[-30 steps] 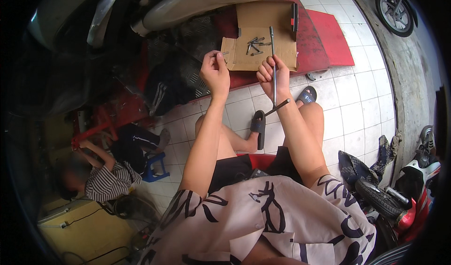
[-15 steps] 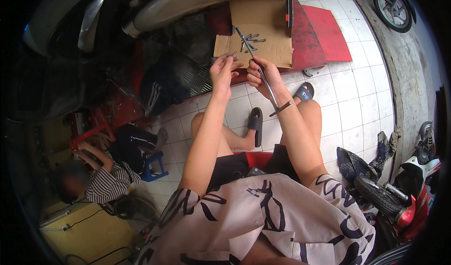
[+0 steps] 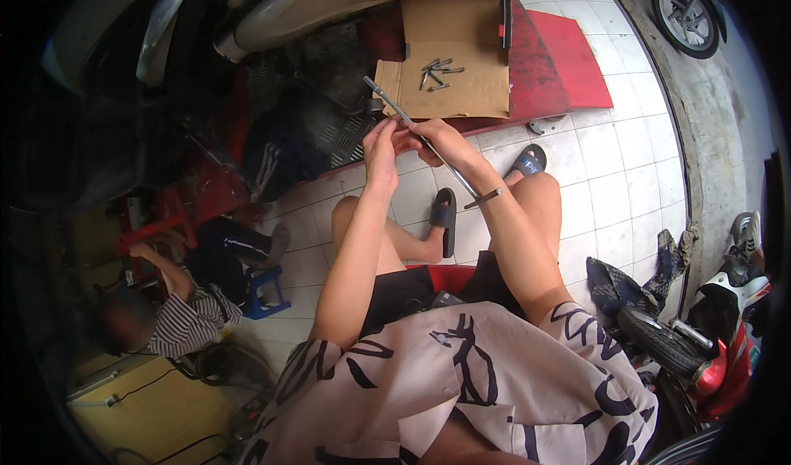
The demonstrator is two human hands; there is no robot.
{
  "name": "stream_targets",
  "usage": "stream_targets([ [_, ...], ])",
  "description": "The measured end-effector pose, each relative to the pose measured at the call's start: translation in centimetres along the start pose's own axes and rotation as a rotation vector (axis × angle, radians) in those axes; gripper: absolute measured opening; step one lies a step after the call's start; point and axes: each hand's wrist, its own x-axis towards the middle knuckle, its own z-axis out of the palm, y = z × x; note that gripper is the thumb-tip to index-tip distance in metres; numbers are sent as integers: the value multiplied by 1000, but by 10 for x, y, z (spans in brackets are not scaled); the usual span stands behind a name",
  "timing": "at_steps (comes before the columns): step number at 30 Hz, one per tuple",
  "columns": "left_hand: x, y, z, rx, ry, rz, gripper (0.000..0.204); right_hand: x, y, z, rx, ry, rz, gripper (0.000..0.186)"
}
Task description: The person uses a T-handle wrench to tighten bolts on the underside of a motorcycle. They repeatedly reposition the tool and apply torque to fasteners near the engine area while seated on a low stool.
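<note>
"Are you seeing any lettering?"

"Yes, dark letters are running upside down along that pale motorcycle part point(image 3: 329, 10), and more are showing on the right-hand sandal's strap point(image 3: 526, 164)."

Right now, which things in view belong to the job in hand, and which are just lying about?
Seemingly part of the job:
T-handle wrench, in the right hand, left hand close by
bolt-like metal pieces
opened cardboard box under them

Apparently just lying about:
patterned cloth, lower right
tyre beside it
</note>
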Motion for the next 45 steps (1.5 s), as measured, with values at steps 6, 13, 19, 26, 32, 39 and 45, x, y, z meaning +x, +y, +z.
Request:
stream_targets([
  [6,-42,-4,5,-190,103,137,35,4,35,17,-565,32,-218,35],
  [13,-82,-17,-62,-453,259,-38,28,-60,0,95,-1178,-88,-148,24],
  [19,-49,-70,-152,-958,-40,-127,21,-166,-106,220,-1301,-57,-702,9],
  [26,-58,-74,-148,-1048,-347,-134,18,-246,-129,336,-1408,-132,-1384,18],
  [32,-54,-80,-144,-1133,-420,-177,18,-267,-116,364,-1512,-136,-1441,19],
  [39,-61,-59,-169,-1146,-406,-180,19,-272,-114,364,-1501,-156,-1482,21],
  [45,-70,-52,-149,-1127,-431,-143,18,-273,-132,360,-1564,-73,-1394,23],
])
